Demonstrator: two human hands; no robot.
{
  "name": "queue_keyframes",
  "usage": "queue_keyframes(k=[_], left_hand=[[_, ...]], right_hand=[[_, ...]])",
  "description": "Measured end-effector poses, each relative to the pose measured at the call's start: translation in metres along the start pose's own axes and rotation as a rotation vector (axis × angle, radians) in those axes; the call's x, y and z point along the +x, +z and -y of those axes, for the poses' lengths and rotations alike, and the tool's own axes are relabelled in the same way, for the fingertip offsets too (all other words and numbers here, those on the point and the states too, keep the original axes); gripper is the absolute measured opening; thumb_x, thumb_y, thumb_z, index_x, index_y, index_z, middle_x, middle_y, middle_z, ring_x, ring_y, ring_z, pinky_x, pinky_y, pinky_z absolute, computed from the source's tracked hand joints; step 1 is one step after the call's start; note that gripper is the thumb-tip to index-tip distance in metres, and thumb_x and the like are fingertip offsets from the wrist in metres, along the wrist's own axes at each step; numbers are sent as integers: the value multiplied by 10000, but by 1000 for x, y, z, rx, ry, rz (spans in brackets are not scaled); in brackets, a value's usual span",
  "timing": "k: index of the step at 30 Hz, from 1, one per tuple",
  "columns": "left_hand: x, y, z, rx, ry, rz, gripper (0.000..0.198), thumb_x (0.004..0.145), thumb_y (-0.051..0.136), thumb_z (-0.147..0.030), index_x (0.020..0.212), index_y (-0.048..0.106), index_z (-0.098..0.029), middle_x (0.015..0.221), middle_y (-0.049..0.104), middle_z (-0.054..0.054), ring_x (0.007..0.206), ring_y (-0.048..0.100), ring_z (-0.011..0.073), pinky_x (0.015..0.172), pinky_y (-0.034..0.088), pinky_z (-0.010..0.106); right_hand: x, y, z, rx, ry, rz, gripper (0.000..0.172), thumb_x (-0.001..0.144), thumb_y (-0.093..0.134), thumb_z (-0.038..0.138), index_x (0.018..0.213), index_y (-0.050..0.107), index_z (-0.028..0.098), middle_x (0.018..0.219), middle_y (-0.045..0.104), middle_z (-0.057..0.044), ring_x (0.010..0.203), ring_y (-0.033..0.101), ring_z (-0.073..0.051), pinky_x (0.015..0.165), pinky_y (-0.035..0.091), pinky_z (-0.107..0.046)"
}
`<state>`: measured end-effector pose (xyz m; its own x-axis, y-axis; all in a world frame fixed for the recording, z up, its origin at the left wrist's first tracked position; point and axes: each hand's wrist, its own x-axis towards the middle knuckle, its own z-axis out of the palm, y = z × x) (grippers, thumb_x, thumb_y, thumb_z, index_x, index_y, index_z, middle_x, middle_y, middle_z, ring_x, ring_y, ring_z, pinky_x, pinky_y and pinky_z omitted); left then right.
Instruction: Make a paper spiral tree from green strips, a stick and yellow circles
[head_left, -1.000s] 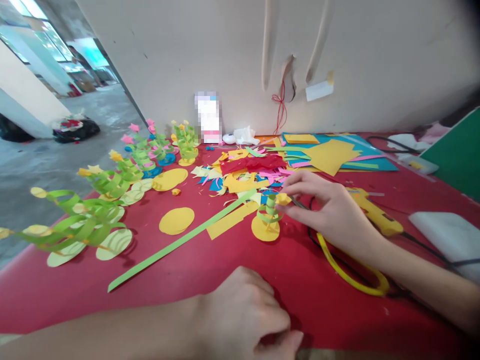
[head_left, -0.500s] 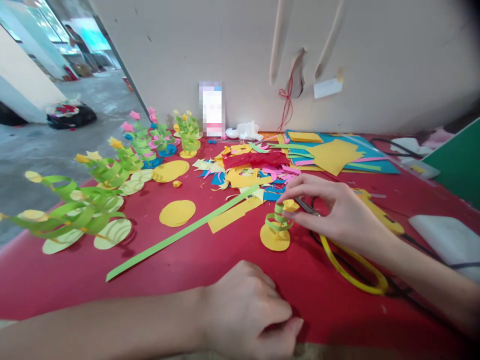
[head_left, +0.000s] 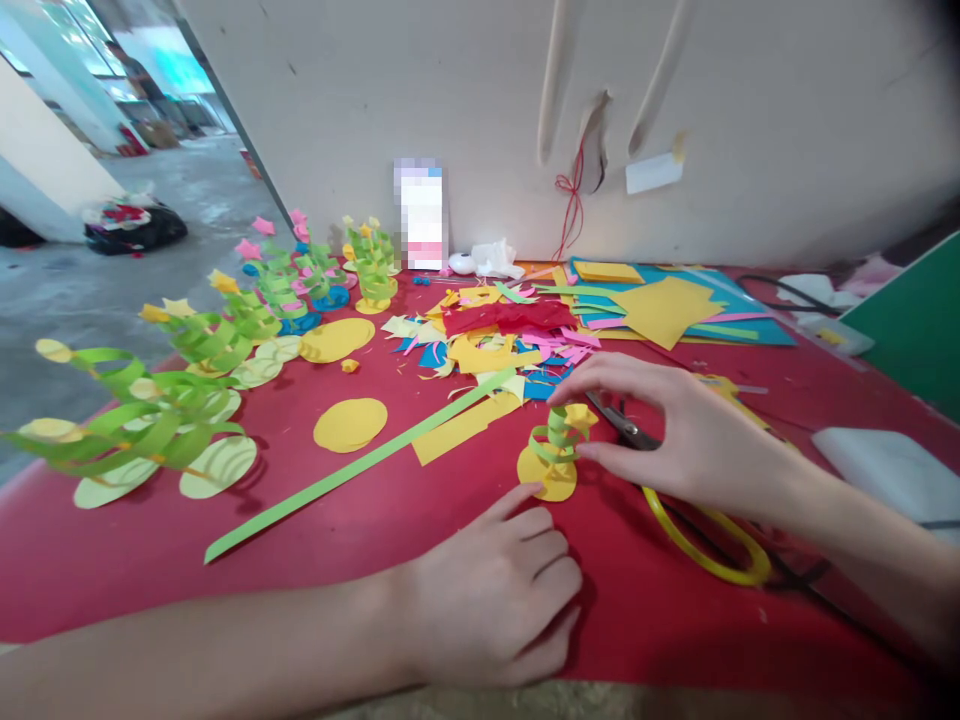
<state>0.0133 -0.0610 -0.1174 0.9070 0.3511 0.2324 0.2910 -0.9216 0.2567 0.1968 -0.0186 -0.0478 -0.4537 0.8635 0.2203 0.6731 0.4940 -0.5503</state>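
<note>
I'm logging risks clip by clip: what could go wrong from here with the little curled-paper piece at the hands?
The right hand, close about the green paper curl, might crush it by squeezing. The left hand, at the edge of the yellow disc, could tip or drag it. The scissors beside the right hand might get knocked.

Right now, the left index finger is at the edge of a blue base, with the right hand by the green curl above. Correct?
Almost: the head view shows the base is yellow, not blue. The left hand and right hand are as described.
</note>
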Motion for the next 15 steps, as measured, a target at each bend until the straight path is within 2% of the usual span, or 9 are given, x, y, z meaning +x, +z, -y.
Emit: queue_keyframes(k=[4, 9, 15], left_hand=[[0, 0, -1, 4, 17, -10, 167, 825, 391, -251, 735, 499, -160, 703, 538, -1, 712, 432, 146, 995, 279, 388], [-1, 0, -1, 12, 25, -11, 173, 829, 387, -248, 736, 503, -159, 692, 529, 1, 700, 425, 144, 1013, 254, 398], [0, 1, 0, 1, 24, -4, 159, 824, 396, -242, 728, 492, -159, 694, 531, 2, 696, 428, 144, 984, 285, 392]], right_hand=[[-2, -4, -3, -68, 2, 18, 395, 665, 608, 264, 1051, 524, 250, 1055, 554, -27, 980, 519, -203, 838, 426, -319], [-5, -16, -3, -105, 32, 60, 649, 621, 657, 312, 1214, 393, 325, 1195, 487, 0, 1035, 507, -238, 847, 449, -348], [-6, -32, -6, -170, 61, 19, 638, 623, 652, 458, 1197, 408, 326, 1225, 472, 11, 1073, 485, -256, 864, 449, -350]])
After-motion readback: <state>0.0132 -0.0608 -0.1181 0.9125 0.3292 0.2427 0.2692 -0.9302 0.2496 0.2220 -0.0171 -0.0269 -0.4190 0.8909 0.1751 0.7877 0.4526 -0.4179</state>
